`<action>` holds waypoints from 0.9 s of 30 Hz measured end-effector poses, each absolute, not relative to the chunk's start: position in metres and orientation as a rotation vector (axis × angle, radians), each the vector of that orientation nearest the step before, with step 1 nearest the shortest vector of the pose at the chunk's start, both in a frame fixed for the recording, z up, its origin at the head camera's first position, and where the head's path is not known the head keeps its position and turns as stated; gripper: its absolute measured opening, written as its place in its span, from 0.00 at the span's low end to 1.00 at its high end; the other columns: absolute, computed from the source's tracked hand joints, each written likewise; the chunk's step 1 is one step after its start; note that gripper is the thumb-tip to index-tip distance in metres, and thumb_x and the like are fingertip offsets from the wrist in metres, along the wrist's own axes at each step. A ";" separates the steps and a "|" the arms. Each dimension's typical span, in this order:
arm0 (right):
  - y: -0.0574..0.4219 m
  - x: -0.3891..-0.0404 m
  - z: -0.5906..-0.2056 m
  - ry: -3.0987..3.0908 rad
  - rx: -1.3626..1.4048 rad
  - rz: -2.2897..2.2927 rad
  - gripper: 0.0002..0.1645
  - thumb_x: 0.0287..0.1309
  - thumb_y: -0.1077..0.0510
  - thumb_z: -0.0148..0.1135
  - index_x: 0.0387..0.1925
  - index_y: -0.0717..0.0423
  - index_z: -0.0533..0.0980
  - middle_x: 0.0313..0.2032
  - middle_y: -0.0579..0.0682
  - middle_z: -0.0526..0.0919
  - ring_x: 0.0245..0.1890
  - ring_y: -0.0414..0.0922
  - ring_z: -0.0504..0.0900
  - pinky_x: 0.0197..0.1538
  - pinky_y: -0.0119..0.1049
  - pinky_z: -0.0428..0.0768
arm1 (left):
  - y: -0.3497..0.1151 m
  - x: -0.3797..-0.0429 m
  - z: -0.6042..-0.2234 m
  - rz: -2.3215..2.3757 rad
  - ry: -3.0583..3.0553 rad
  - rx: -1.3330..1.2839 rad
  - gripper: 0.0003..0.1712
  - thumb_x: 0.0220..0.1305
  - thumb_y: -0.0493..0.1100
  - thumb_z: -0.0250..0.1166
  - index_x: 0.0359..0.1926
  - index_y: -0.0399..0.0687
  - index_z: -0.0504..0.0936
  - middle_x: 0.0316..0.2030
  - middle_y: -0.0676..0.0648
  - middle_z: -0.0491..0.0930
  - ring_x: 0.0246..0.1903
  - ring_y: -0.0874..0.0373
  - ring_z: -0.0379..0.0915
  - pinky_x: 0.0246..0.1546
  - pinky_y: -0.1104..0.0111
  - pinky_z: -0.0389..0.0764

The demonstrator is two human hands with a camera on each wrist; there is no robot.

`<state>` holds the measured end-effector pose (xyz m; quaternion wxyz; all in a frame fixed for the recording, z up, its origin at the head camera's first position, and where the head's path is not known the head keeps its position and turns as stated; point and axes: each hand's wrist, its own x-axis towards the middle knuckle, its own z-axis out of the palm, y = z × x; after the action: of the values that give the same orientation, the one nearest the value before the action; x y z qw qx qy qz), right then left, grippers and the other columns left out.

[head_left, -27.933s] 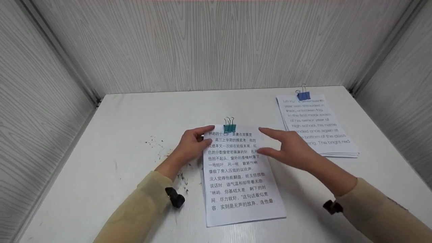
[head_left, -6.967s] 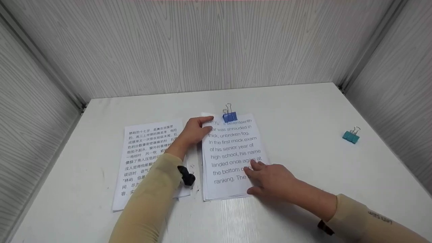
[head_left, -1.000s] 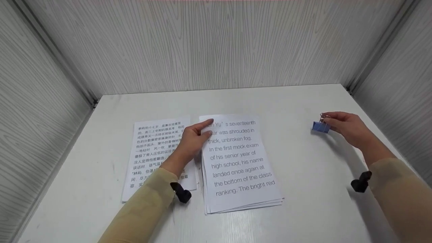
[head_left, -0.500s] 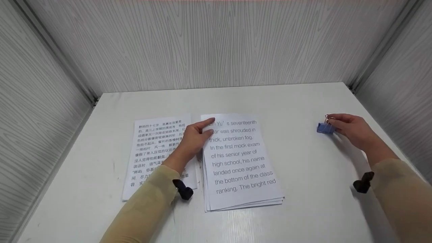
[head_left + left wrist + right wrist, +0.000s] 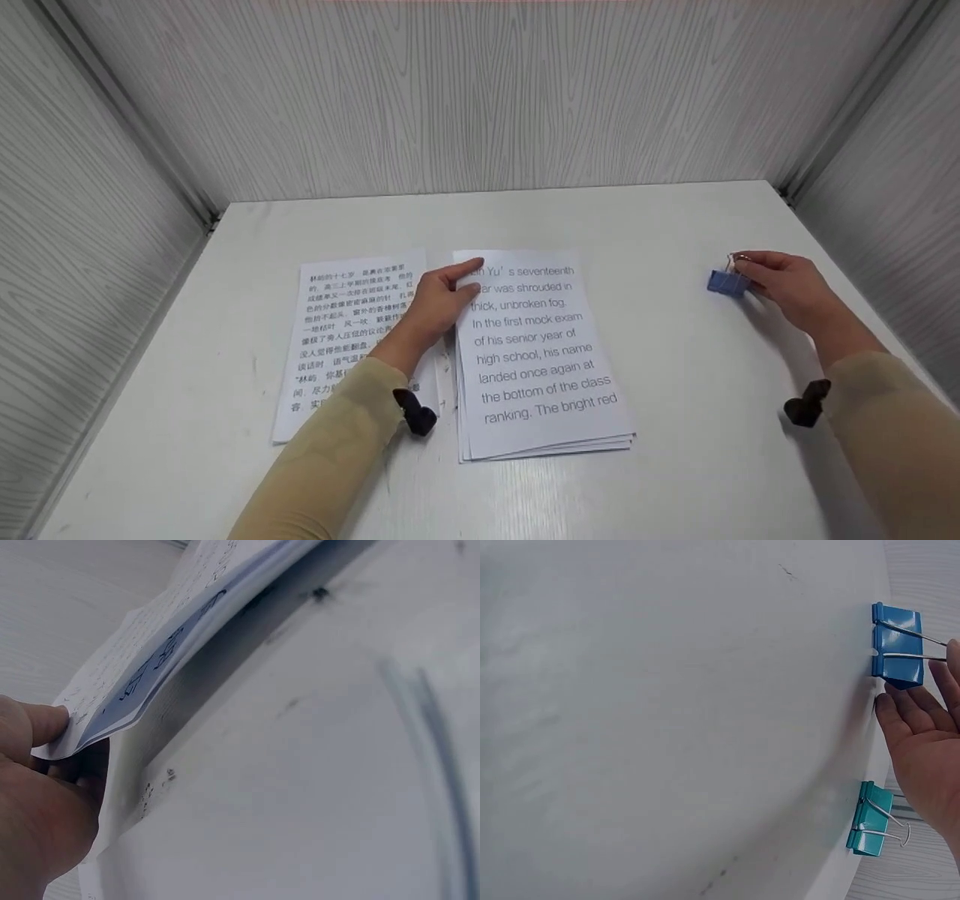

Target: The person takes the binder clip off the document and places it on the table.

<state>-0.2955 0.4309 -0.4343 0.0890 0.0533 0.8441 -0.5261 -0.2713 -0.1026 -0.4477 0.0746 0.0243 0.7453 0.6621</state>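
Observation:
My left hand pinches the upper left edge of a stack of papers printed in English. In the left wrist view the thumb lies on top of the sheets, the other fingers beneath, and that edge is lifted off the table. Far to the right, my right hand holds a blue binder clip by its wire handles. The clip is at the table surface; whether it touches cannot be told. A teal binder clip stands near the right hand, hidden in the head view.
A second stack of papers, printed in Chinese, lies to the left, partly under the left forearm. Patterned panels enclose the white table at the back and sides. The English stack's lower edges are fanned out.
Since several seconds ago, the blue binder clip has come off the English stack and gone right in my right hand. Over the last second it has moved slightly right and down. The left hand keeps its grip.

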 end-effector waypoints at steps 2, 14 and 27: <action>0.430 -0.296 -0.436 2.518 0.165 -1.550 0.43 0.76 0.40 0.61 0.77 0.64 0.66 0.62 0.41 0.77 0.56 0.26 0.76 0.62 0.24 0.76 | -0.103 -0.272 -0.449 1.965 2.247 0.072 0.28 0.76 0.35 0.63 0.74 0.51 0.77 0.66 0.45 0.81 0.54 0.54 0.85 0.58 0.65 0.81; 0.428 -0.293 -0.435 2.498 0.172 -1.577 0.46 0.77 0.40 0.60 0.82 0.62 0.59 0.73 0.54 0.70 0.58 0.25 0.75 0.67 0.30 0.74 | -0.097 -0.277 -0.446 1.721 2.388 0.049 0.29 0.77 0.37 0.62 0.76 0.51 0.75 0.72 0.49 0.75 0.73 0.54 0.67 0.78 0.62 0.58; 0.414 -0.287 -0.418 2.825 0.198 -1.318 0.56 0.75 0.31 0.55 0.85 0.58 0.47 0.81 0.65 0.54 0.80 0.64 0.55 0.77 0.62 0.60 | -0.112 -0.276 -0.414 1.435 2.649 0.098 0.33 0.77 0.50 0.64 0.79 0.54 0.70 0.76 0.46 0.69 0.75 0.51 0.64 0.75 0.57 0.65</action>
<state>-0.2871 0.4140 -0.4181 0.0088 0.0634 0.9044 -0.4220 -0.2762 -0.1116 -0.4136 0.0638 0.0326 0.8770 0.4751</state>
